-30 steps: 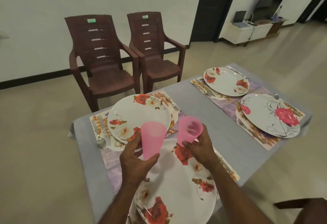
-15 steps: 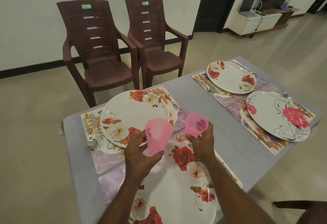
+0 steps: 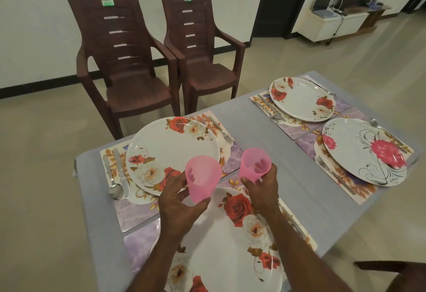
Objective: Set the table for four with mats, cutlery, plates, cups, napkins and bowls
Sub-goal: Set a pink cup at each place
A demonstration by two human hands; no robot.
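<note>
I can read no text anywhere: the small green labels [image 3: 107, 3] on the two brown chairs [image 3: 129, 66] are too blurred to make out

Left hand [image 3: 178, 202] grips pink cup [image 3: 201, 177], right hand [image 3: 262, 190] grips second pink cup [image 3: 254, 165] — both above near-edge plate [image 3: 219, 245]. Four floral plates on mats — cutlery beside; two brown chairs [image 3: 152, 49] beyond table's far edge.
</note>
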